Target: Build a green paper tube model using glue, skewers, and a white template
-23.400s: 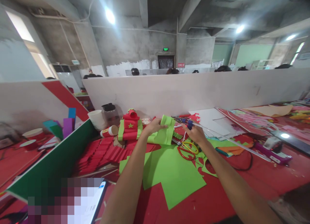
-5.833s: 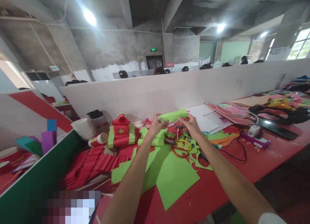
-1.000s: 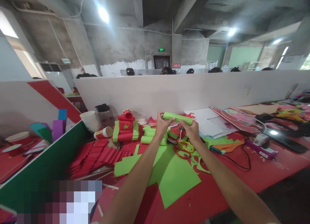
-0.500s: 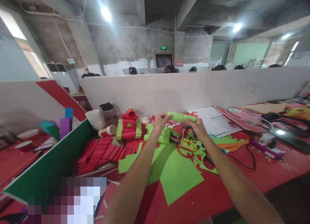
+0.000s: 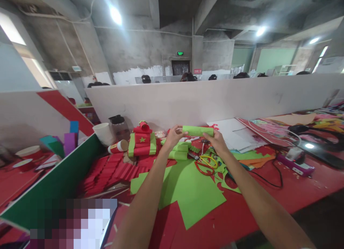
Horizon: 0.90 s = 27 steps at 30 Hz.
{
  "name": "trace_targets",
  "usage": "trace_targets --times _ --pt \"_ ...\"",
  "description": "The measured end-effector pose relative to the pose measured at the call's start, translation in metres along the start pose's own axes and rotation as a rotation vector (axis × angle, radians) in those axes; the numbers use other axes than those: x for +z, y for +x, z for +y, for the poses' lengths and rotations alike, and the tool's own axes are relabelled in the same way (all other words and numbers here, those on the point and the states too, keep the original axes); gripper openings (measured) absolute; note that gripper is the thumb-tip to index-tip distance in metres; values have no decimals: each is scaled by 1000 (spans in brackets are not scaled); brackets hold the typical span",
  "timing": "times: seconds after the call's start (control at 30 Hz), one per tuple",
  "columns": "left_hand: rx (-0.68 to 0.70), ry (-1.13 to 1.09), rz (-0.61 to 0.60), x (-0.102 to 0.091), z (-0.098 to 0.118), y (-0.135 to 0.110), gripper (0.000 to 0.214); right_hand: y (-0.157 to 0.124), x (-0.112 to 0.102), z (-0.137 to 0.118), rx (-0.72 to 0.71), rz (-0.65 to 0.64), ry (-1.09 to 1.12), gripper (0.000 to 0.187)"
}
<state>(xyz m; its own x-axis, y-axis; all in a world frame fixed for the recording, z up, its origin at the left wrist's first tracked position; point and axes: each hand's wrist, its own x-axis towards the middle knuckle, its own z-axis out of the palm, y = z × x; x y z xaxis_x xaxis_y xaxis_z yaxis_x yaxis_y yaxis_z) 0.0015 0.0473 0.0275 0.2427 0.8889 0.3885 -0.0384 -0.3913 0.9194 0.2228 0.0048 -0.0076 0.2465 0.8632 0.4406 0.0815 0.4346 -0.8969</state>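
Note:
I hold a rolled tube of green paper (image 5: 198, 131) level above the red table (image 5: 268, 198), near the white partition. My left hand (image 5: 173, 135) pinches its left end. My right hand (image 5: 217, 141) grips under its right end. Below my hands lie two more green paper rolls (image 5: 177, 151). A red-and-green paper model with a star (image 5: 142, 142) stands to the left of them. Red-and-yellow scissors (image 5: 206, 164) rest on the table just under my right wrist. Flat green paper sheets (image 5: 189, 193) lie in front of me.
A white paper cup (image 5: 102, 133), a dark-lidded jar (image 5: 117, 126) and a small red cup (image 5: 118, 146) stand at the back left. Red folded strips (image 5: 107, 170) pile by a green divider (image 5: 53, 191). White sheets (image 5: 228, 130), cables and devices (image 5: 295, 159) lie right. Other people sit beyond the partition.
Since a second ago the tube has tipped from slanted to nearly level. Both hands keep their hold on its ends.

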Motion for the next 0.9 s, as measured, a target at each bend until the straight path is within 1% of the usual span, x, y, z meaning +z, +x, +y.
trace_targets --times 0.07,0.23,0.4,0.5,0.57,0.63,0.7,0.8,0.9 --pt "13 23 -27 1 1 -1 54 -2 3 -1 -11 23 8 49" --pt "9 80 -29 1 0 1 46 -5 7 -1 -35 44 8 46" --pt "17 57 -75 1 3 -1 44 -2 4 2 -27 36 33 46" --pt "60 93 -110 0 7 -4 45 0 2 3 -11 39 35 44" --pt "75 132 -96 0 9 -4 49 1 0 2 -6 22 36 44" --pt "47 139 -56 0 10 -3 50 2 -2 0 -1 -6 38 46" --pt "-4 107 -21 0 9 -1 45 2 -3 -3 11 -55 54 49" --pt "-65 54 -6 -1 6 2 43 1 -3 -5 15 -113 88 56" --pt "-55 34 -26 1 3 1 43 0 -2 -4 1 -84 99 54"
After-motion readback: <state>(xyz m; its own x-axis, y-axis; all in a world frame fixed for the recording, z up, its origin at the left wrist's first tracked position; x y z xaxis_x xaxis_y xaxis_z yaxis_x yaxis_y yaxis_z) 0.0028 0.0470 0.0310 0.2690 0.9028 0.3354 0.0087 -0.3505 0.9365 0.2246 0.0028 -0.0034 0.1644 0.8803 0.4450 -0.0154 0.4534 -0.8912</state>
